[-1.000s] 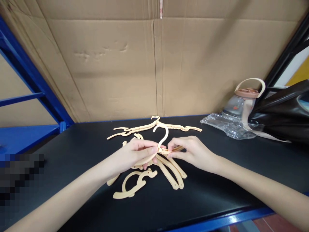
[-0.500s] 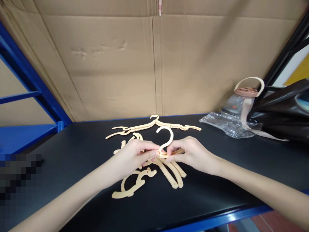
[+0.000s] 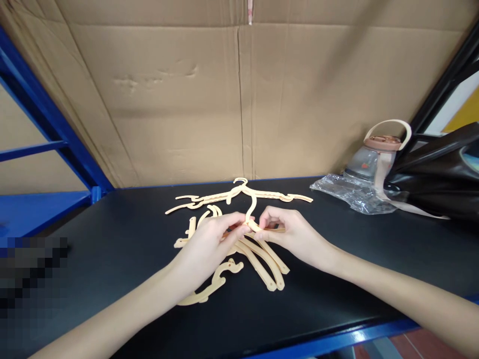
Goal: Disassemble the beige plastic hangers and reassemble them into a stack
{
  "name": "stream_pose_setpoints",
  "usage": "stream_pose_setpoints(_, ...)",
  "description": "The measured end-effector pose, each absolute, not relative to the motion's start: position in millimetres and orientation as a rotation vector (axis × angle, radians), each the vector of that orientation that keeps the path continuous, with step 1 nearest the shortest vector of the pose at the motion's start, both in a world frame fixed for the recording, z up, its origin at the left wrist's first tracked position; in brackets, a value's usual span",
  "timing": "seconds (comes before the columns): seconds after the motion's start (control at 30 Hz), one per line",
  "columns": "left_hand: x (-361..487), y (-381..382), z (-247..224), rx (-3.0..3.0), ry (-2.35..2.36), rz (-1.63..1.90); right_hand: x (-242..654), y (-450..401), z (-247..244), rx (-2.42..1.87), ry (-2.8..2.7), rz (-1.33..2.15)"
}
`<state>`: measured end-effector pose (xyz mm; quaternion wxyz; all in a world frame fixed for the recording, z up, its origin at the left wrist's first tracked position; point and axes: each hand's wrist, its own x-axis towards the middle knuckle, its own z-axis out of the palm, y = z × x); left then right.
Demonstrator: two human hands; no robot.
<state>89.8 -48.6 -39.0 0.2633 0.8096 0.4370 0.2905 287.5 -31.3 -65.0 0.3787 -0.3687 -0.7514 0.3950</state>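
Between my fingertips, above the table, is a cream plastic hanger hook (image 3: 252, 207) with its curve upward. My left hand (image 3: 220, 234) pinches the base of this hook. The closed fingers of my right hand (image 3: 290, 224) grip a hanger arm (image 3: 255, 227) whose end meets the hook's base; how the two are joined is hidden by my fingers. Below my hands, several loose hanger arms (image 3: 267, 269) lie fanned out. Curved hanger pieces (image 3: 220, 279) rest beside them, partly behind my left forearm. More loose pieces (image 3: 192, 227) lie left of my left hand.
Put-together hangers (image 3: 262, 193) lie at the back of the black table (image 3: 337, 299), before a cardboard wall (image 3: 168, 99). Back right are a bottle with a strap (image 3: 370, 159), clear plastic wrapping (image 3: 344, 192) and a black bag (image 3: 430, 169). Blue frame bars (image 3: 48, 109) stand left.
The hook has risen and turned, its curve now reaching over the hangers behind. Both hands have moved up slightly with it, and my left forearm covers more of the curved pieces.
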Motion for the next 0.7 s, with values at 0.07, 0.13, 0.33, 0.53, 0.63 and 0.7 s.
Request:
stream_pose_setpoints(0.07, 92, -51, -38, 2.089, 1.164, 0.861, 285, -34, -63, -0.868, -1.856, 1.053)
stream_pose_setpoints(0.13, 94, -53, -37, 2.021, 1.125, 0.92, 283, -36, -62, -0.826, -1.809, 1.116)
stream_pose_setpoints(0.33, 88, -47, -29, 2.004, 1.105, 0.905, 287, -30, -62, -0.829, -1.772, 1.283)
stream_pose_setpoints(0.53, 65, -29, -23, 2.416, 1.286, 0.895, 301, -15, -49, -0.993, -1.651, 1.213)
stream_pose_setpoints(0.63, 58, -24, -24, 2.634, 1.345, 0.817, 306, -10, -48, -1.049, -1.632, 1.182)
stream_pose_setpoints(0.7, 59, -24, -25, 2.707, 1.363, 0.797, 306, -9, -51, -1.084, -1.611, 1.16)
